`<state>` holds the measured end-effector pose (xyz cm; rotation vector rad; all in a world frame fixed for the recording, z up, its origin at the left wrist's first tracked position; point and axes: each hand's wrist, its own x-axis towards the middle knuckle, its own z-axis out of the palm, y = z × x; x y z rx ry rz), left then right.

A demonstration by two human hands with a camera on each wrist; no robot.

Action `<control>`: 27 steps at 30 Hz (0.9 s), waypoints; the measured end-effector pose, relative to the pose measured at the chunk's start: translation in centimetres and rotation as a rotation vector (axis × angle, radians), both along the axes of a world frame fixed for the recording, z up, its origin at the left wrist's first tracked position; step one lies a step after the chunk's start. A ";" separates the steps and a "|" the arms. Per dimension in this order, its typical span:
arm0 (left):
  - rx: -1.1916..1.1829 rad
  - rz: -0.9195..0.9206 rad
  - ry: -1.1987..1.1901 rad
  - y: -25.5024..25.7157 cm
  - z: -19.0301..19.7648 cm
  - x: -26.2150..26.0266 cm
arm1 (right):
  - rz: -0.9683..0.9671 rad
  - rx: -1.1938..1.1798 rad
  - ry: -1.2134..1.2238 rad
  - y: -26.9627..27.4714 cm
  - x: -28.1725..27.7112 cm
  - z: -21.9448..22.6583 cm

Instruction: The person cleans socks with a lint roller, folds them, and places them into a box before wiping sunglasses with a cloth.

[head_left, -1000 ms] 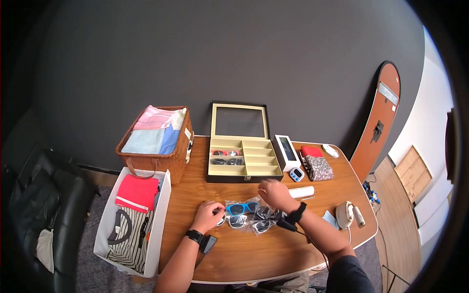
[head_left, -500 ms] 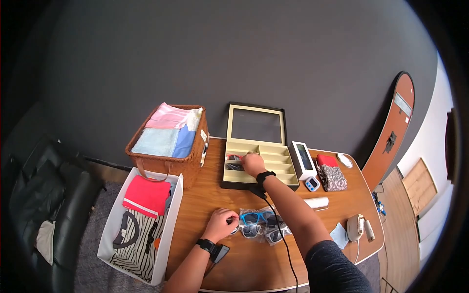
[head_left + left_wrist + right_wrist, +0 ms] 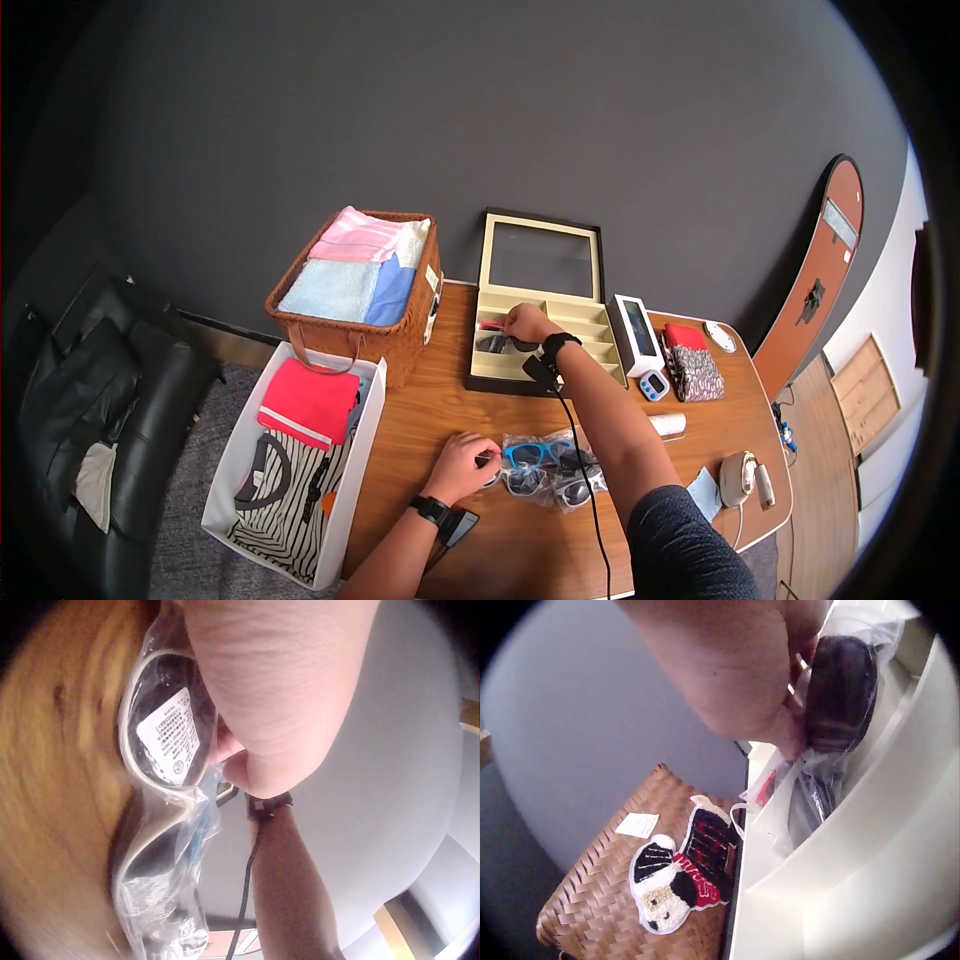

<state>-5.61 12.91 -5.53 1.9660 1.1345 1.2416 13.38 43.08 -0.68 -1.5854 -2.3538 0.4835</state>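
Observation:
My right hand (image 3: 527,324) reaches into the left side of the open display case (image 3: 588,347). Its thumb and fingers pinch dark sunglasses (image 3: 844,694) in clear plastic, over a cream compartment. Beside them lies another dark pair (image 3: 808,806) in plastic, and a bit of red frame (image 3: 767,787) shows behind a divider. On the table, my left hand (image 3: 468,465) holds the near end of white-framed sunglasses (image 3: 169,720) with curled fingers. This pair is bagged, with a printed label on one lens. Bagged blue sunglasses (image 3: 528,455) lie right beside it, with more bagged pairs to the right.
Left of the case stands a wicker basket (image 3: 400,350) of folded cloths, with a white bin (image 3: 365,440) of clothes in front. Right of it are a white box (image 3: 638,335), a blue timer (image 3: 653,385) and folded fabric (image 3: 692,375). A black cable (image 3: 590,480) hangs from the right wrist.
My right hand has moved from over the bagged sunglasses on the table up into the case's left compartments. The left hand has stayed at the white sunglasses. The head view has shifted.

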 end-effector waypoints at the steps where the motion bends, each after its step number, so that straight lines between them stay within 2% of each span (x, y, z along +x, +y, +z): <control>1: 0.001 0.001 -0.002 0.0 -0.1 0.0 | 0.019 0.060 0.002 -0.1 0.1 -0.2; 9: 0.009 0.002 -0.012 0.0 -0.4 0.0 | 0.058 0.182 0.066 -3.2 -0.1 1.4; 11: 0.009 0.004 -0.018 0.0 -0.3 0.1 | 0.109 0.398 0.062 -3.7 0.0 2.1; 12: 0.007 0.008 -0.022 0.0 -0.3 0.1 | 0.107 0.398 0.061 -4.0 0.2 2.7; 15: -0.006 0.007 -0.013 0.0 -0.3 0.1 | 0.201 0.592 0.165 -5.9 1.7 6.4; 18: -0.001 0.003 -0.006 0.0 -0.4 0.0 | 0.170 0.530 0.235 -12.6 3.1 11.6; 20: -0.009 -0.001 0.002 0.1 -0.3 0.0 | 0.128 0.415 0.168 -17.2 4.7 13.6; 24: -0.032 0.005 -0.012 0.0 -0.4 0.2 | 0.171 0.309 0.199 -25.6 8.7 14.2; 26: -0.070 -0.016 0.028 -0.2 0.0 0.2 | 0.110 0.313 0.248 -30.4 9.8 14.6; 27: -0.012 0.022 -0.005 -0.2 -0.2 0.3 | 0.100 0.320 0.253 -32.3 10.6 14.4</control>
